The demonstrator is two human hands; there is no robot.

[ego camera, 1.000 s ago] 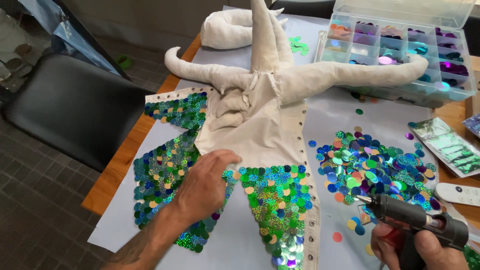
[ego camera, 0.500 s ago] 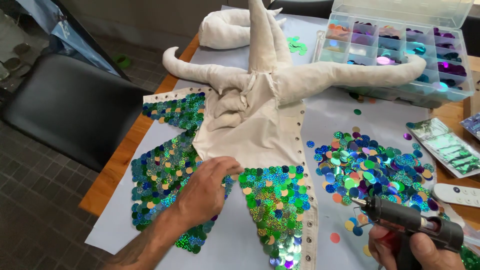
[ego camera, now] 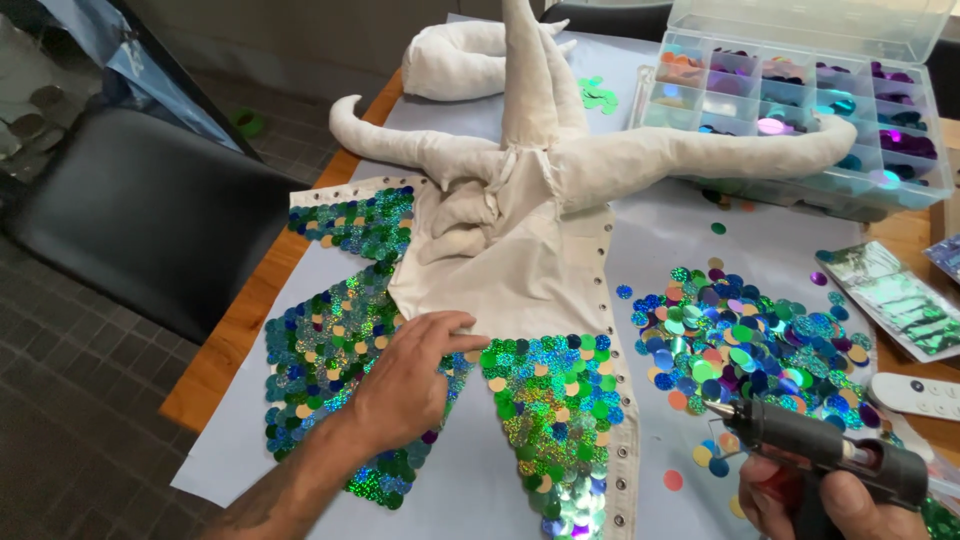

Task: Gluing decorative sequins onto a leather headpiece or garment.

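A cream fabric piece (ego camera: 520,260) with padded horn-like arms lies on the table, its lower panels covered in green, blue and gold sequins (ego camera: 550,400). My left hand (ego camera: 410,375) rests flat on the sequined part, its fingertips pressing at the edge where sequins meet bare cloth. My right hand (ego camera: 830,505), at the lower right, grips a black glue gun (ego camera: 810,450) whose nozzle points left toward the fabric, a little above the table.
A heap of loose sequins (ego camera: 745,345) lies to the right of the fabric. Behind it stands an open clear compartment box (ego camera: 800,100) of sequins. Sequin packets (ego camera: 895,300) and a white remote (ego camera: 915,395) sit at the right edge. A black chair (ego camera: 140,215) stands left of the table.
My left hand slid slightly right along the sequin edge, fingers stretching out. The glue gun in my right hand shifted a little left.
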